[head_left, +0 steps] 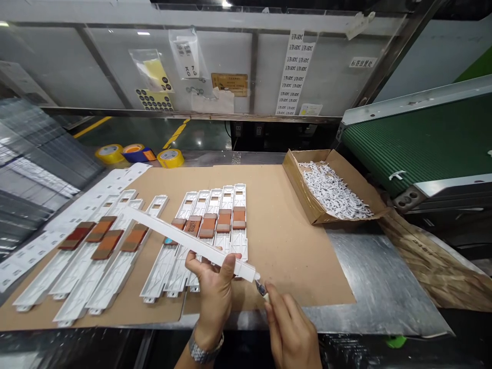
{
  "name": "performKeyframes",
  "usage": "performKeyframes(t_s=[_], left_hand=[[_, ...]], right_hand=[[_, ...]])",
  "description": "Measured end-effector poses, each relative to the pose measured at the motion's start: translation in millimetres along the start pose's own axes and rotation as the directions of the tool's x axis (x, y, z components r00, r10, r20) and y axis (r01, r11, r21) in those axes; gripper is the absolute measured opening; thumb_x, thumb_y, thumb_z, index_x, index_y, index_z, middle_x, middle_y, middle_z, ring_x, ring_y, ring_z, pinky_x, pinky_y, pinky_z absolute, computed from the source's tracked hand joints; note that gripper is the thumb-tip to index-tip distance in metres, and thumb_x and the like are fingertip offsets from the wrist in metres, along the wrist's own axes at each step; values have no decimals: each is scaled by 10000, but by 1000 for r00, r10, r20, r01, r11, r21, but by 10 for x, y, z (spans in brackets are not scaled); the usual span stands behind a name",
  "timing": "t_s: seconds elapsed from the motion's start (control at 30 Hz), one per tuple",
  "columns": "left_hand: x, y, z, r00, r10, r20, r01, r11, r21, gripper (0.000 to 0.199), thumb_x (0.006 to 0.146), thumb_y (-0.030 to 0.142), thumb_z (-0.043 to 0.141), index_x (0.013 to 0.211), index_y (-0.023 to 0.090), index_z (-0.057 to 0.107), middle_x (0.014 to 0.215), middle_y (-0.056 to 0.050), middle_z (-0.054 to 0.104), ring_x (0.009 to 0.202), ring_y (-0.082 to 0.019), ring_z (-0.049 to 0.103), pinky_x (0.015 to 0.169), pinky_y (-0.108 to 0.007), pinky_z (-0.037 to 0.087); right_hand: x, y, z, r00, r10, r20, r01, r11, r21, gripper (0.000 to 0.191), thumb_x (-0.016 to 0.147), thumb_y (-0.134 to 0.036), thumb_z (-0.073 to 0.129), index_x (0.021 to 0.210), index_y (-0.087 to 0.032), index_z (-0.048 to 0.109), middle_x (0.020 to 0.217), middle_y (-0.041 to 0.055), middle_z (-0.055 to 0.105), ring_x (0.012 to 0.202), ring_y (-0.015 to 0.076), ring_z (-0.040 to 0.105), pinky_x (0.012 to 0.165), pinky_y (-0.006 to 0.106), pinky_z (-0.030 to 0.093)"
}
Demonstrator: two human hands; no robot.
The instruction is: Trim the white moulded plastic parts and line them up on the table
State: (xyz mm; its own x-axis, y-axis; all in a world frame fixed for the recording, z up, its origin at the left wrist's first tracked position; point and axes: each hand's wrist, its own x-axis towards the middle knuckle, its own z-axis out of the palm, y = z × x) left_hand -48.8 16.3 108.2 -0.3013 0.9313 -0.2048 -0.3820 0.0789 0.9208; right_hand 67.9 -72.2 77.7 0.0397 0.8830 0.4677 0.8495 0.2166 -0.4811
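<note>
My left hand (213, 284) is wrapped round a long white plastic strip (184, 240), held tilted with its far end up to the left. Between the fingers of my right hand (290, 325) is a small knife (262, 288) with a short metal blade. The blade meets the strip's near end, by a small tab; whether it cuts in I cannot tell. Under the strip, several white plastic channel pieces (239, 247) lie side by side, brown-and-red blocks (224, 221) across them. Another group of such channels (115, 279) lies to the left, with similar blocks (134, 237).
Cardboard (284, 246) covers much of the metal table (384, 277). A cardboard box (302, 192) of small white pieces stands at the back right, beside a green conveyor belt (423, 133). Tape rolls (170, 158) and printed label sheets (77, 205) lie at the left.
</note>
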Motion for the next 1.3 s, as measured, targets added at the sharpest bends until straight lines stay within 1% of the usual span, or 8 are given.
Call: performKeyframes(t_s=[0.13, 0.23, 0.37, 0.53, 0.63, 0.83, 1.13, 1.3], left_hand=[[-2, 9, 8, 1000, 0, -8, 0, 1000, -2, 776, 664, 376, 745, 1225, 257, 222, 985, -52, 581, 950, -203, 602, 803, -346, 503], [-2, 9, 7, 1000, -6, -5, 6, 1000, -7, 763, 675, 369, 738, 1218, 258, 213, 968, -41, 574, 899, -188, 609, 803, -353, 503], [-7, 8, -5, 1000, -2, 20, 1, 1000, 30, 687, 722, 344, 704, 1192, 285, 206, 981, -28, 564, 783, -139, 609, 814, -359, 495], [-18, 26, -13, 999, -25, 28, 24, 1000, 14, 674, 741, 353, 684, 1208, 303, 201, 948, -19, 561, 763, -154, 621, 752, -355, 518], [-21, 27, 2, 1000, -11, 26, 10, 1000, 15, 682, 736, 357, 688, 1208, 294, 199, 925, -17, 568, 770, -159, 624, 763, -361, 519], [-41, -4, 41, 1000, 17, -11, -16, 998, 55, 757, 691, 369, 723, 1234, 254, 208, 930, -32, 581, 813, -173, 622, 753, -336, 516], [-60, -2, 46, 1000, 13, 10, -14, 998, 59, 773, 706, 373, 709, 1261, 276, 180, 959, -39, 582, 844, -173, 619, 766, -330, 504], [-70, -13, 51, 1000, -2, 3, 1, 998, 59, 747, 694, 378, 718, 1229, 269, 210, 968, -40, 582, 789, -164, 621, 747, -328, 510]], right_hand=[[3, 12, -21, 999, -31, 36, 32, 999, -27, 363, 918, -174, 433, 1275, -132, 486, 771, 73, 594, 646, 152, 572, 581, 235, 459], [-5, 15, -33, 997, -68, 47, 71, 996, -55, 391, 910, -169, 448, 1299, -123, 463, 768, 71, 594, 637, 150, 569, 579, 233, 458], [-14, 26, -32, 998, -59, 9, 60, 992, -109, 381, 909, -183, 457, 1282, -113, 486, 734, 62, 581, 617, 151, 565, 578, 243, 451], [4, 119, -37, 999, -21, -31, 16, 986, -169, 338, 928, -198, 422, 1245, -129, 515, 739, 59, 590, 610, 152, 575, 542, 244, 438], [5, 148, -66, 999, -18, -42, 12, 991, -134, 359, 924, -186, 426, 1272, -124, 491, 764, 67, 598, 635, 156, 587, 564, 242, 455], [-30, 72, -108, 997, -74, 15, 75, 994, -82, 481, 899, -156, 466, 1372, -135, 381, 749, 65, 591, 626, 152, 572, 596, 243, 470], [-56, 67, -58, 996, -81, 35, 84, 993, -78, 437, 890, -153, 480, 1322, -104, 438, 756, 65, 589, 632, 152, 577, 582, 237, 476], [-81, 81, -52, 996, -88, 27, 90, 991, -101, 482, 889, -148, 487, 1360, -106, 394, 740, 62, 579, 614, 151, 568, 574, 242, 473]])
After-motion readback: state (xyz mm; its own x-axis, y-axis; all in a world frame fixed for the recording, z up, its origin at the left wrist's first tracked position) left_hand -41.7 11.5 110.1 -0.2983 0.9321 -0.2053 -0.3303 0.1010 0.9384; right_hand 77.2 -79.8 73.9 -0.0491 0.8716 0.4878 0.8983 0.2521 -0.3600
